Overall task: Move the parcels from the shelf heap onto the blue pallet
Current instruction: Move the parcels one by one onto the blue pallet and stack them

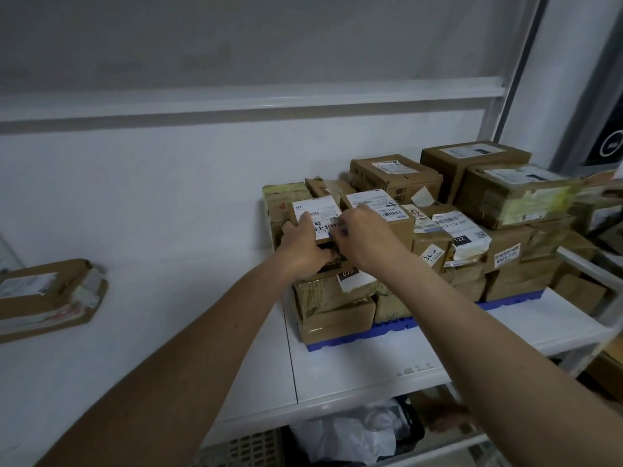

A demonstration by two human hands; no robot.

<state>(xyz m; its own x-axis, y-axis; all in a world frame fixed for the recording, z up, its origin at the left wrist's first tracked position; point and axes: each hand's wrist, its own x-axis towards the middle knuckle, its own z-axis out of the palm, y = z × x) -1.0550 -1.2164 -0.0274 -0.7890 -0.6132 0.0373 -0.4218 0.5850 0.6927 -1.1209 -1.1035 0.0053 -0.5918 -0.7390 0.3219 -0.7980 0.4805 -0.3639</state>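
Both of the person's arms reach out over a white shelf (354,362) to a pile of brown cardboard parcels (499,210). The pile sits on a blue pallet (391,326), and the pallet lies on the shelf. The boxes are stacked a few high and many have white labels with black bar codes. The left hand (305,246) holds a small box with a white label (315,215) at the front left corner of the pile, up on top. Its fingers are curled over the near edge and top of that box, and the thumb is down on the front side. The right hand (365,232) is just beside the left one, touching it. Its fingers lie bent across the top, between the small box and the next labelled box (381,210) to the right. It is hard to tell which of the two boxes the right fingers grip. One more flat parcel (47,294) lies far off on the left of the shelf, well apart from the pile. Under the shelf there is a white plastic bag (354,429) and a pale basket with holes (249,449).
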